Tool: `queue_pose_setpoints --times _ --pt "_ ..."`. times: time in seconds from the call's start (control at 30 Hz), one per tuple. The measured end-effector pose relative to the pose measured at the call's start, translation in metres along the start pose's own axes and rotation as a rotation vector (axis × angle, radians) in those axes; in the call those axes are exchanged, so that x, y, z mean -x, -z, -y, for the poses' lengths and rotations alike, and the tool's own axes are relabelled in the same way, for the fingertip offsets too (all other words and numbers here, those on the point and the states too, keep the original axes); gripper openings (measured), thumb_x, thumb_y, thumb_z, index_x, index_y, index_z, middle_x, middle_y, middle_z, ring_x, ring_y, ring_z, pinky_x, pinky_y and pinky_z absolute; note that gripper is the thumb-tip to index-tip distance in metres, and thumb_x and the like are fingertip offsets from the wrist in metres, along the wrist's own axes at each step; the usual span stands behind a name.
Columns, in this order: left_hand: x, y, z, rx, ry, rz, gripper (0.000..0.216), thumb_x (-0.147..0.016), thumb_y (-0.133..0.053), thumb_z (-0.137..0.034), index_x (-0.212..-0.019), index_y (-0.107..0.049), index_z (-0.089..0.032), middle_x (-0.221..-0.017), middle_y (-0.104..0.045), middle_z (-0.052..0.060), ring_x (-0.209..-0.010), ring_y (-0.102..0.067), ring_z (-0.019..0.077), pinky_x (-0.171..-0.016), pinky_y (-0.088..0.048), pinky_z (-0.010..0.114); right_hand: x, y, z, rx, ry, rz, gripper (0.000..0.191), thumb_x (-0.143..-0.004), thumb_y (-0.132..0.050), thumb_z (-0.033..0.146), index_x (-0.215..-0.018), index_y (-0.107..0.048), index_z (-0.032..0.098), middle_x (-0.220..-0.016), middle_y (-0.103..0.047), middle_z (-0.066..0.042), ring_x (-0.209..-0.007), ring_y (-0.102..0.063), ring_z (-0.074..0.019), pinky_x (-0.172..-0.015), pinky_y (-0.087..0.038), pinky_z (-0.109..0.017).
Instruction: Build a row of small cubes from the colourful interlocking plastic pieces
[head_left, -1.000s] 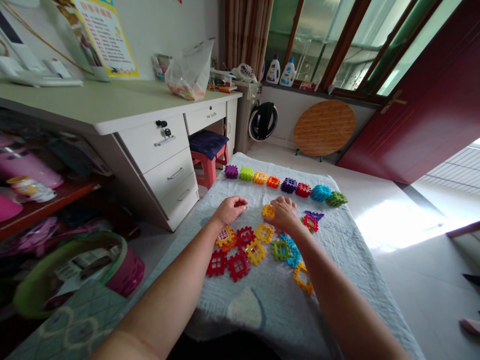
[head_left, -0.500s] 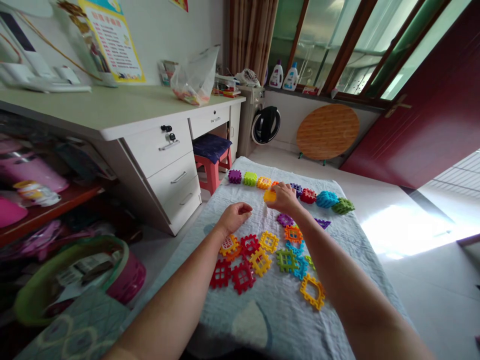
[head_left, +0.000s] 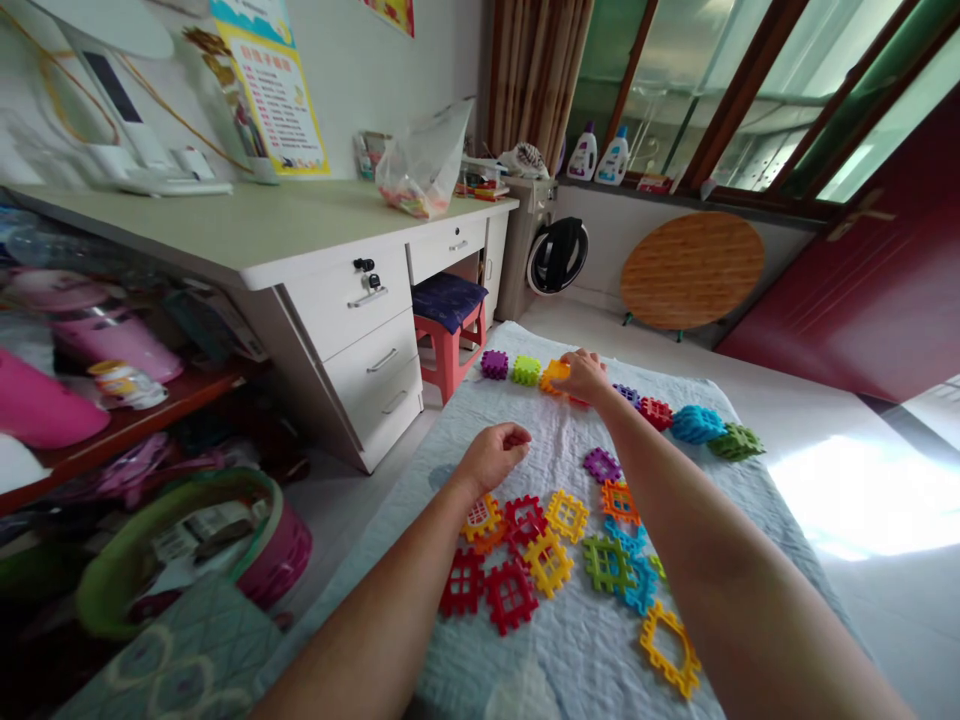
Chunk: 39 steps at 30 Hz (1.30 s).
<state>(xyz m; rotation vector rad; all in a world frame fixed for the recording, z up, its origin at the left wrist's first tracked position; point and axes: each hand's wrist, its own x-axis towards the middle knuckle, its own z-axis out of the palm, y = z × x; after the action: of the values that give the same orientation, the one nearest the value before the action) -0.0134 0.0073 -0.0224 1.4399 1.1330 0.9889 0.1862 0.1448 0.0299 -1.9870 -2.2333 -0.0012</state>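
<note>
My right hand (head_left: 586,376) reaches to the far row of blocks, its fingers closed on a yellow block (head_left: 553,375). The held block overlaps the orange-yellow one in the row, so I cannot tell whether they touch. My left hand (head_left: 495,458) hovers over the cloth with loosely curled fingers, nothing visible in it. Below it lie flat interlocking pieces: a yellow one (head_left: 481,516), red ones (head_left: 511,594) and another yellow one (head_left: 548,562). Beside my right forearm are a purple piece (head_left: 601,464), an orange one (head_left: 620,502), a green one (head_left: 608,564) and a yellow frame (head_left: 670,650).
The far row also has purple (head_left: 494,364), lime (head_left: 526,370), red (head_left: 655,412), blue (head_left: 697,424) and green (head_left: 736,442) blocks. A pink stool (head_left: 450,340) stands beyond the cloth-covered surface (head_left: 517,415). Left are a white desk (head_left: 330,240) and a green-and-pink basket (head_left: 281,545).
My right hand has carried the yellow block farther away, up to the row. My left hand stays over the cloth. The whole view has shifted slightly.
</note>
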Motion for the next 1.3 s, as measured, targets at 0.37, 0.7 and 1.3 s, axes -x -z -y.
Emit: queue_pose_setpoints --times 0.37,0.7,1.3 --pt "0.001 -0.001 -0.003 -0.025 -0.009 -0.002 0.017 -0.074 -0.066 -0.027 -0.087 -0.067 -0.017 -0.081 -0.069 0.005 -0.075 -0.061 0.016 -0.071 -0.049 0.028 -0.005 -0.011 -0.007 0.025 0.017 0.078 0.071 -0.068 -0.068 0.047 -0.131 -0.05 0.019 -0.119 -0.063 -0.013 -0.112 -0.047 -0.0335 -0.086 -0.034 -0.04" --pt "0.001 -0.001 -0.003 -0.038 0.005 0.0 0.018 -0.074 -0.065 -0.027 -0.088 -0.067 -0.016 -0.081 -0.068 0.004 -0.075 -0.061 0.0157 -0.072 -0.049 0.028 -0.008 -0.005 -0.001 0.013 0.016 0.06 0.067 -0.069 -0.068 0.038 -0.13 -0.049 0.021 -0.112 -0.067 -0.01 -0.112 -0.047 -0.0337 -0.089 -0.032 -0.043" --pt "-0.003 0.0 0.004 0.001 -0.015 0.03 0.023 -0.071 -0.066 -0.03 -0.088 -0.067 -0.015 -0.081 -0.067 0.004 -0.073 -0.059 0.0149 -0.068 -0.046 0.027 0.144 0.033 -0.015 -0.268 0.292 0.035 0.042 -0.077 -0.066 0.027 -0.119 -0.059 0.021 -0.125 -0.062 -0.01 -0.115 -0.053 -0.0293 -0.095 -0.041 -0.044"
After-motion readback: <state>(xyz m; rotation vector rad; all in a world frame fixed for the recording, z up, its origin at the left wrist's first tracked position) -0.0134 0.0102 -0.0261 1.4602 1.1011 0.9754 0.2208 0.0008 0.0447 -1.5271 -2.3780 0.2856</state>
